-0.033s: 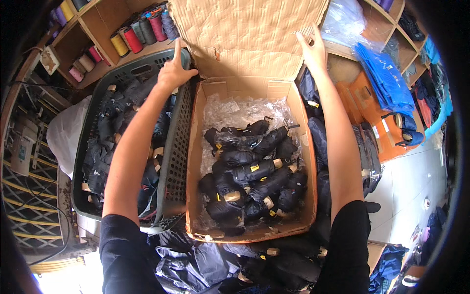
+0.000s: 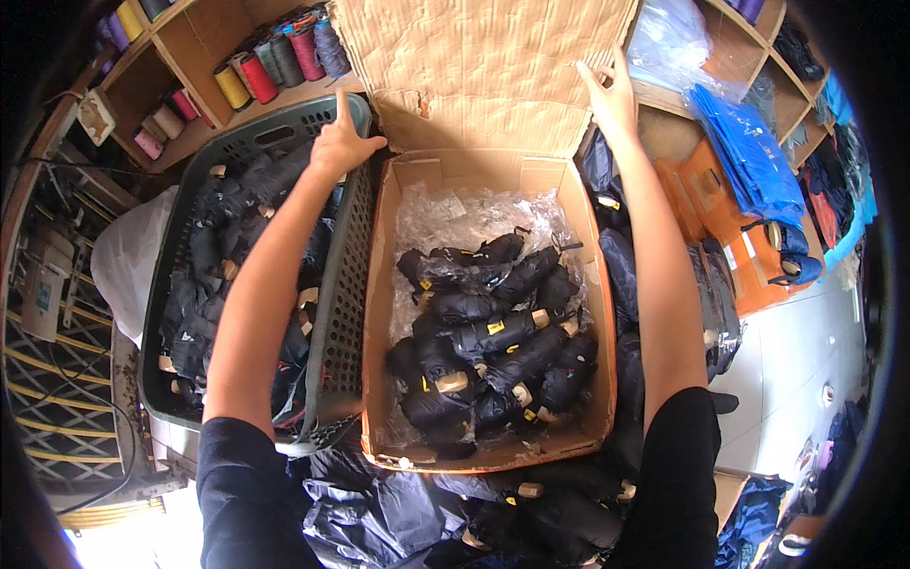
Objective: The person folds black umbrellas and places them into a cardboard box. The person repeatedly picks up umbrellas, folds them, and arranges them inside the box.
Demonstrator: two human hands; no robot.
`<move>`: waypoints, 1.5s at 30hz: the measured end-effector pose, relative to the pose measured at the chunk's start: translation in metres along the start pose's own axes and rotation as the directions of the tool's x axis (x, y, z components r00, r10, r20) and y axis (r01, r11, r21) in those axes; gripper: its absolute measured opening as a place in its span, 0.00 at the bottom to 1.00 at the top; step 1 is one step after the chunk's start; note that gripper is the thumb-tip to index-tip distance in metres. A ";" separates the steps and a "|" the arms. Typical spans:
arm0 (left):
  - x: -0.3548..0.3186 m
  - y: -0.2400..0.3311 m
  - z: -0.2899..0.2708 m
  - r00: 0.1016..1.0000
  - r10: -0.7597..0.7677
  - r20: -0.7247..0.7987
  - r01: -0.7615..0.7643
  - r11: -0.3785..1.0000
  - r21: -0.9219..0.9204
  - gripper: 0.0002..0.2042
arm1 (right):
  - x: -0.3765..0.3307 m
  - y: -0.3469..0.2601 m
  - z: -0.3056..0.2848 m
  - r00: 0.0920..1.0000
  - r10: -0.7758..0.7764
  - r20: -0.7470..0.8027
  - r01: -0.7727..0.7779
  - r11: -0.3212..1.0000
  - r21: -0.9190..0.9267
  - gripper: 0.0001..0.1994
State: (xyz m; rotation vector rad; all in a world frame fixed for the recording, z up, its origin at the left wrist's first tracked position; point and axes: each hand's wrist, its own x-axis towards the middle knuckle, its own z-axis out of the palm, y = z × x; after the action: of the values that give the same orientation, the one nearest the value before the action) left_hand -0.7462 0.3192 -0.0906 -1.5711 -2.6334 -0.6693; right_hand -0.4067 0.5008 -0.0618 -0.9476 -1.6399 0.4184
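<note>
An open cardboard box (image 2: 374, 379) stands before me, its far flap (image 2: 483, 76) raised. Inside, over crumpled clear plastic (image 2: 445, 209), lie several rolled black bundles (image 2: 493, 332) with tan ends and small yellow tags, like folded umbrellas. My right hand (image 2: 611, 104) pinches the flap's right edge, thumb on its front face; the other fingers are partly hidden. My left hand (image 2: 341, 147) hovers by the far corner of a dark green plastic basket (image 2: 346, 275), left of the box. Its index finger and thumb stretch apart, holding nothing. More black bundles fill the basket.
Behind, wooden shelves (image 2: 204, 57) hold thread spools (image 2: 256, 78). Blue plastic packs (image 2: 744, 156) and an orange sheet (image 2: 687, 199) lie at the right. Black bundles (image 2: 531, 517) and dark fabric (image 2: 379, 507) crowd the box's near side. A metal lattice (image 2: 66, 379) stands at the left.
My left hand has dropped slightly beside the flap. The right hand stays at the flap's edge, and the bundles lie as before.
</note>
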 end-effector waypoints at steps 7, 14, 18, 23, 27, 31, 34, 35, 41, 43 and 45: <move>-0.007 0.011 0.015 0.999 0.000 0.042 -0.010 0.973 0.230 0.16 | 0.026 -0.001 0.001 0.998 -0.041 0.049 0.042 0.999 -0.004 0.40; -0.040 0.032 0.007 0.988 0.129 0.080 -0.143 0.966 0.217 0.12 | 0.037 0.018 0.013 0.989 -0.004 0.146 0.009 0.999 -0.032 0.36; -0.021 0.027 0.017 0.987 0.153 0.046 -0.159 0.962 0.224 0.11 | 0.030 0.017 0.013 0.985 -0.065 0.161 0.068 0.998 -0.015 0.31; -0.011 0.028 0.017 0.986 0.124 0.114 -0.148 0.962 0.231 0.11 | 0.023 0.009 -0.001 0.972 0.038 0.233 -0.031 0.999 -0.036 0.30; -0.007 0.032 0.024 0.995 0.098 0.004 -0.096 0.970 0.225 0.11 | 0.019 0.018 -0.014 0.974 -0.076 0.213 0.112 0.980 -0.165 0.31; -0.001 0.026 0.033 0.991 0.091 -0.099 -0.066 0.970 0.236 0.13 | 0.006 0.008 -0.029 0.935 0.062 0.350 0.005 0.982 -0.188 0.32; -0.010 0.026 0.027 0.977 0.162 -0.135 -0.127 0.963 0.240 0.16 | -0.004 -0.008 -0.041 0.917 0.059 0.395 0.044 0.968 -0.247 0.31; -0.014 0.026 0.022 0.991 0.122 -0.058 -0.105 0.965 0.242 0.20 | -0.008 -0.014 -0.046 0.915 0.043 0.402 0.074 0.960 -0.272 0.30; -0.084 0.056 -0.014 0.935 0.337 -0.111 -0.281 0.894 0.350 0.29 | -0.028 -0.046 -0.084 0.856 0.139 0.498 -0.010 0.968 -0.253 0.24; -0.131 0.059 -0.030 0.853 0.499 -0.151 -0.442 0.846 0.298 0.26 | -0.061 -0.049 -0.090 0.870 -0.020 0.493 0.030 0.999 -0.014 0.18; -0.187 0.069 -0.057 0.779 0.615 -0.124 -0.607 0.789 0.100 0.23 | -0.100 -0.072 -0.107 0.872 0.032 0.489 -0.122 0.981 0.152 0.14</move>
State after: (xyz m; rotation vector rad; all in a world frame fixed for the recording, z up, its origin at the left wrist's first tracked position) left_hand -0.6073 0.1700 -0.0547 -2.0939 -1.8257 -0.6188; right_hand -0.3298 0.3577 -0.0441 -0.8124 -1.9769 0.9039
